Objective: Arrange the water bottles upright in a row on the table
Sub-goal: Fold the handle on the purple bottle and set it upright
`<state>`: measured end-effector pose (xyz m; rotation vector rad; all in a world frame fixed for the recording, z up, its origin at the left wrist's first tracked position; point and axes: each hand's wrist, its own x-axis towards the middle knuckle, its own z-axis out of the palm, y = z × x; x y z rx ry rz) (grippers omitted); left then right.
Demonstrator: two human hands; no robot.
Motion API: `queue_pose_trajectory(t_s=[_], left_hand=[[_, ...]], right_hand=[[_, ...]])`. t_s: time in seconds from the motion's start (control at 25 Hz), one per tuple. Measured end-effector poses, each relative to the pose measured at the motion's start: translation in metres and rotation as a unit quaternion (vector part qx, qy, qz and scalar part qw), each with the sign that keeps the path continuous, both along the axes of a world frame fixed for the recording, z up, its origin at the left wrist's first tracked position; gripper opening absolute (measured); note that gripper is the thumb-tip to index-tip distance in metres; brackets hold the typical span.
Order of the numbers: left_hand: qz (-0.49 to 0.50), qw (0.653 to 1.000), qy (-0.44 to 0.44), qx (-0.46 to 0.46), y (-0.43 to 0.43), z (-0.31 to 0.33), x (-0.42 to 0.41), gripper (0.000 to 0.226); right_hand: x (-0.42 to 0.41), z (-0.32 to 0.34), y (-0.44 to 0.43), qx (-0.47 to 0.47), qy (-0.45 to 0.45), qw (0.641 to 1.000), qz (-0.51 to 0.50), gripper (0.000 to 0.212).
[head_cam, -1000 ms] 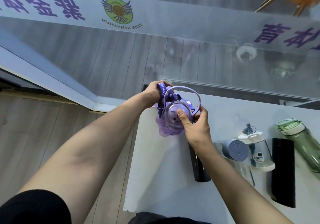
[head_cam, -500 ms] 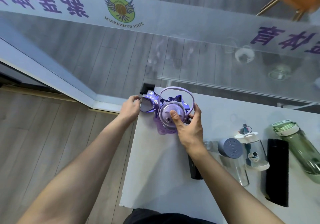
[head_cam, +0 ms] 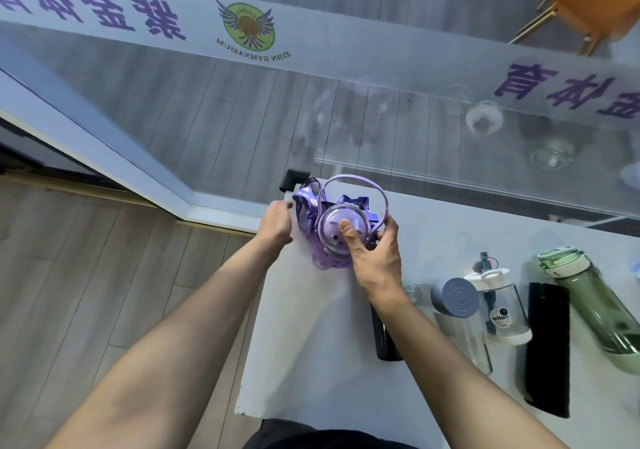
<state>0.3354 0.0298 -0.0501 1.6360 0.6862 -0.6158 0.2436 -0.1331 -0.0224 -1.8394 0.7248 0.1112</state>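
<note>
purple bottle (head_cam: 341,237) stands upright, right hand (head_cam: 372,258) clamped on it, left hand (head_cam: 275,223) loose, empty; five bottles lie flat.

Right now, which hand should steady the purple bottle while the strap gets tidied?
Right hand: its thumb already presses the purple bottle lid. Left hand sits free beside the strap.

Forearm-hidden top of dark bottle (head_cam: 387,341)

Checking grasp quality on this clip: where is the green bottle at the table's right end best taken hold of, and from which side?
Grip the green bottle around its mid-body, coming in from its open right side. It appears to stand upright with its bulky latched cap on top, and the black bottle stands close on its left, so the smooth body is likely the surest hold.
</note>
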Motion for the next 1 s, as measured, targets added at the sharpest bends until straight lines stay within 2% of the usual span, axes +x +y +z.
queue_pose_trajectory(t_s=[0.08,0.16,0.24,0.32,0.44,0.64,1.0], left_hand=[[0.038,0.999,-0.001,-0.018,0.009,0.01,-0.016,0.03],[0.006,0.995,0.0,-0.101,0.004,0.025,-0.035,0.037],[-0.031,0.988,-0.033,-0.145,-0.007,0.03,-0.044,0.042],[-0.02,0.987,-0.077,-0.142,-0.016,0.027,-0.037,0.048],[0.005,0.986,-0.087,-0.143,-0.024,0.021,-0.01,0.054],[-0.011,0.986,-0.08,-0.144,-0.026,0.019,0.009,0.052],[-0.015,0.99,-0.071,-0.117,-0.027,0.03,0.0,0.049]], right_hand=[[0.0,0.001,0.003,0.007,0.004,1.0,-0.006,0.093],[0.004,0.002,0.009,0.008,-0.01,1.0,-0.018,0.091],[0.014,0.001,0.013,0.016,-0.022,0.999,-0.028,0.098],[0.03,0.001,0.014,0.017,-0.009,1.0,-0.021,0.101],[0.056,0.004,0.01,0.021,0.021,1.0,-0.01,0.103],[0.076,0.006,0.006,0.035,0.061,0.998,-0.001,0.079],[0.078,0.007,-0.002,0.037,0.057,0.997,0.025,0.101]])
